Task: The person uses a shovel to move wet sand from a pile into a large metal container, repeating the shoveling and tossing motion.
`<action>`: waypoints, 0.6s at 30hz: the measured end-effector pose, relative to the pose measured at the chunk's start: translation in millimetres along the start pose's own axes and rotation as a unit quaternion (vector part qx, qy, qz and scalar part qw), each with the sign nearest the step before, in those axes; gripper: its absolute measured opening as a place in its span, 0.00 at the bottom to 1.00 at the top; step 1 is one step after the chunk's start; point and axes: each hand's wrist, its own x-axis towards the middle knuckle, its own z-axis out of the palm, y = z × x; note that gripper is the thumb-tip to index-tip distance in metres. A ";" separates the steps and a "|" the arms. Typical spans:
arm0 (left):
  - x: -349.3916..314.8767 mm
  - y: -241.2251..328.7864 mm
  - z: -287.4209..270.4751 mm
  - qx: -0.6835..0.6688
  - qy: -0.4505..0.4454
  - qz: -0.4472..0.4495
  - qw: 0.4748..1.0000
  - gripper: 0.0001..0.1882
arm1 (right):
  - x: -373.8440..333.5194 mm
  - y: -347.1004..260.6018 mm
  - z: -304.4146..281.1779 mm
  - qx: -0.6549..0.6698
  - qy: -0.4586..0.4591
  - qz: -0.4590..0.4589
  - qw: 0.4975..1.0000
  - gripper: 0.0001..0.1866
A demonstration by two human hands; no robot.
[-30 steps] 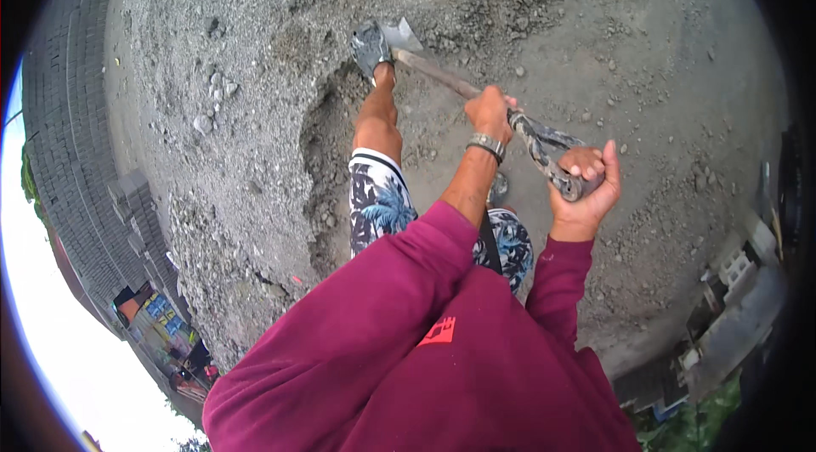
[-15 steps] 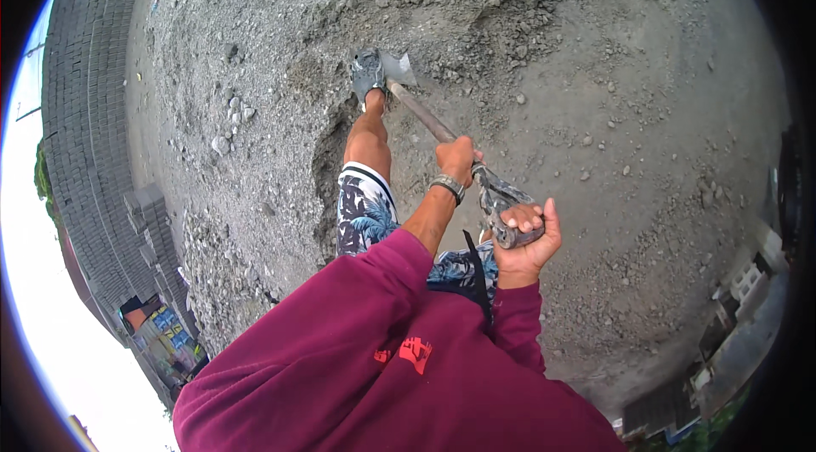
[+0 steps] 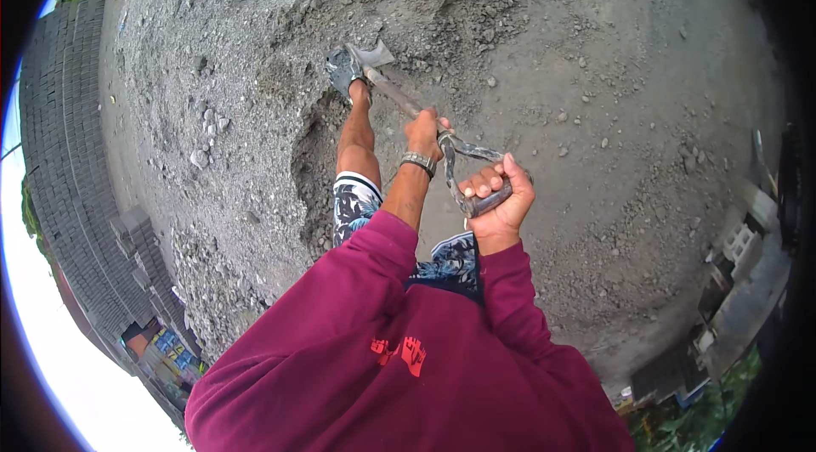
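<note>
still clasps shovel [image 3: 392, 93] with left hand [image 3: 422, 134] on shaft [image 3: 403, 102], right hand [image 3: 510, 204] round grip [image 3: 490, 200], now slightly turned; keeps shoe [image 3: 342, 70] at blade [image 3: 374, 54], likely still pressing in.

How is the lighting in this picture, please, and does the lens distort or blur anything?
Head view, ground: soft daylight, no hard shadows on the loose grey gravel ground; head view, left: the sky is overexposed to white, and the tall grey block stack bends; head view, centre: the bare left hand and bare right hand look fairly sharp.
</note>
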 end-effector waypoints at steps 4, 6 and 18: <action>3.4 28.8 7.9 -0.012 -0.001 -0.054 0.998 0.12 | 4.0 8.1 52.1 -0.011 0.020 -0.005 1.000 0.13; 37.6 62.1 29.1 0.010 -0.030 -0.031 0.999 0.12 | 28.6 16.1 56.7 0.042 -0.003 -0.047 0.998 0.14; 70.8 96.7 -15.7 -0.008 -0.095 -0.023 0.995 0.12 | 37.7 80.6 86.1 0.014 0.004 -0.009 1.000 0.12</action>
